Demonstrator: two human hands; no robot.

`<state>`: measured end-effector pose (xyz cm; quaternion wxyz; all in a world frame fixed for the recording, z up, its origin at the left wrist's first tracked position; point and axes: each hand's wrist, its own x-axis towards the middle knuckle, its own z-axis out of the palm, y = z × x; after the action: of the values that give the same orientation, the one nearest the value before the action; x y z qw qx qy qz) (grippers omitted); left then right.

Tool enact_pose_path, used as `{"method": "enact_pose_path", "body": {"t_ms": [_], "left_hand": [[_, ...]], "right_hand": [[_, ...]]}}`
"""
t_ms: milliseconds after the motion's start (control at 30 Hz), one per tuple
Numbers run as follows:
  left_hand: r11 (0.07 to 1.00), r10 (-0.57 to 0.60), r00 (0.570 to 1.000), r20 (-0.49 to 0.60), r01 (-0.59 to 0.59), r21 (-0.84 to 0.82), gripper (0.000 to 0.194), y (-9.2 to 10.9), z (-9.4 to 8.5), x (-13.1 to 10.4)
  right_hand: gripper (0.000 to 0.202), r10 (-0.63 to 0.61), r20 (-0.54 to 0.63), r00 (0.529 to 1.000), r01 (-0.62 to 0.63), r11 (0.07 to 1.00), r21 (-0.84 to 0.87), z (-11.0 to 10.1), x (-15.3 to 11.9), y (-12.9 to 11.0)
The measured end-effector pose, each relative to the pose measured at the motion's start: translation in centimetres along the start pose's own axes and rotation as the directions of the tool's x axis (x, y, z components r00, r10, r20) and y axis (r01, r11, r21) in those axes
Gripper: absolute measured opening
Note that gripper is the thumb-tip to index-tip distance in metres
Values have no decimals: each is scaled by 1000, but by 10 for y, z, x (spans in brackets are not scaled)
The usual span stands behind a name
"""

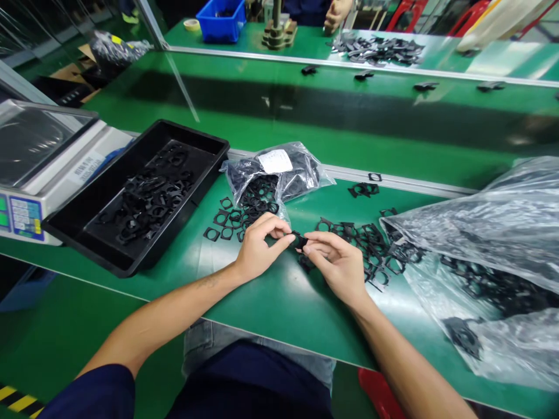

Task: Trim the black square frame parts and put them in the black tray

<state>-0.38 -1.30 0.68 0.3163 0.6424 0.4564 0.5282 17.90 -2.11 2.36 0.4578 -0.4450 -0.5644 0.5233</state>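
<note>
Between my two hands is a small black plastic part [299,240], held a little above the green table [257,291]. My left hand [262,244] pinches its left side with thumb and index finger. On the other side, my right hand [338,262] grips it with the fingertips. Fingers cover much of the part, so its full shape is hidden. Loose black square frames with round holes [227,218] lie left of my left hand. Bulkier black ring-shaped parts [371,244] are spread beyond and to the right of my right hand.
A black tray [209,139] of black parts leans by a weighing scale [28,215] at left. Clear bags of parts lie behind my hands [301,169] and at right [489,203]. Beyond the metal rail, black pieces [364,75] lie on a green belt; a co-worker's hand [336,14] is across.
</note>
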Motion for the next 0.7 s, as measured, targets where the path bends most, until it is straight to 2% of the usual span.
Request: {"method": "enact_pose_path", "body": {"t_ms": [200, 333, 433, 700], "left_hand": [[997, -12, 1000, 28, 14, -81, 10, -2, 2, -1], [997, 78, 997, 21, -78, -6, 9, 1, 2, -2], [991, 129, 992, 8, -129, 22, 7, 4, 2, -3], [995, 52, 999, 13, -51, -92, 8, 2, 2, -4]], "right_hand": [[23, -29, 17, 999, 30, 997, -68, 0, -1, -2], [25, -59, 4, 998, 59, 988, -144, 1, -2, -2], [18, -137, -40, 990, 125, 966, -225, 2, -2, -3], [7, -300, -56, 952, 256, 884, -391, 0, -3, -5]]}}
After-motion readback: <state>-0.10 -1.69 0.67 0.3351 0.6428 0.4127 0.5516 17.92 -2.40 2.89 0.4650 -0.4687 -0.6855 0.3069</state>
